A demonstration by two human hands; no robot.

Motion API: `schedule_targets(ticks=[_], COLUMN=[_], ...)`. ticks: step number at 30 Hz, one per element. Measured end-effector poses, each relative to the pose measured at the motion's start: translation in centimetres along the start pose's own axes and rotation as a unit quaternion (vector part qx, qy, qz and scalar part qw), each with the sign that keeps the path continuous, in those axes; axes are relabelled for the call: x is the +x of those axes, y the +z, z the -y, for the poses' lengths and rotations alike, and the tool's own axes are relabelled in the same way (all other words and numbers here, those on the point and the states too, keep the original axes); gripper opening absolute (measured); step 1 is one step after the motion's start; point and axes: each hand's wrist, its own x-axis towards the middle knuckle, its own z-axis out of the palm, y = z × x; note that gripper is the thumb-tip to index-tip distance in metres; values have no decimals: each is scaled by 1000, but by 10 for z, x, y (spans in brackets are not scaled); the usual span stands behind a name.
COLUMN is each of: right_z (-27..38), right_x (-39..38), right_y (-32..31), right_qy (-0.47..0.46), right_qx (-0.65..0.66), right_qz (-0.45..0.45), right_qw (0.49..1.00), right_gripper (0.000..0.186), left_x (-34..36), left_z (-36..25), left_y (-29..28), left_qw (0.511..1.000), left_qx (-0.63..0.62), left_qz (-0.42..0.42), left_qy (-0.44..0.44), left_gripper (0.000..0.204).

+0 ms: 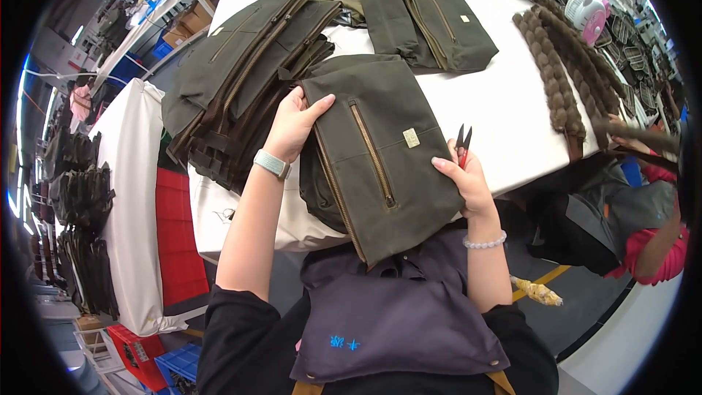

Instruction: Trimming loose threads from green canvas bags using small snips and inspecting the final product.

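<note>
Tilted in front of me is a dark olive fabric bag (417, 183) with a brass zipper down its front, another along one edge and a small pale label. My left hand (295, 123) grips its upper left corner, thumb on the front. At its right edge my right hand (468, 179) pinches the fabric, the thumb on top. Small scissors (463, 145) with dark blades and red on the handle stick up from that same hand. The fingers behind the bag are hidden on both sides.
Beyond my left hand, similar bags (248, 58) lie stacked on the white table (482, 113). Another pair of bags (439, 22) rests farther back. Brown braided straps (552, 73) and a pink-and-white fan (587, 14) are at the right. A co-worker in a grey apron (578, 216) sits there.
</note>
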Motion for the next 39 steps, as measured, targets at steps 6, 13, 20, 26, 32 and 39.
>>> schedule_targets(ticks=[6,13,20,26,32,39], right_z=[-14,-30,-20,-24,-13,-10], right_x=[-12,-18,-27,-31,-32,-20], right_y=[-9,-38,-28,-24,-18,-5], right_qy=[-77,-103,-59,-18,-75,0], right_qx=[2,4,-8,65,30,39], right_qz=[-5,-16,5,8,71,-46], right_qw=[997,995,998,998,994,998], right_gripper=[41,39,34,40,42,20], left_x=[-23,-126,-138,-152,-148,-96], left_z=[0,22,-1,4,35,-23], left_y=[2,-10,13,16,-14,25], left_qw=[988,867,872,897,927,995], left_qx=[-103,366,253,157,189,47], left_qz=[55,-29,4,-6,-47,28], left_qy=[105,338,420,413,322,80], left_gripper=[35,29,26,31,36,56])
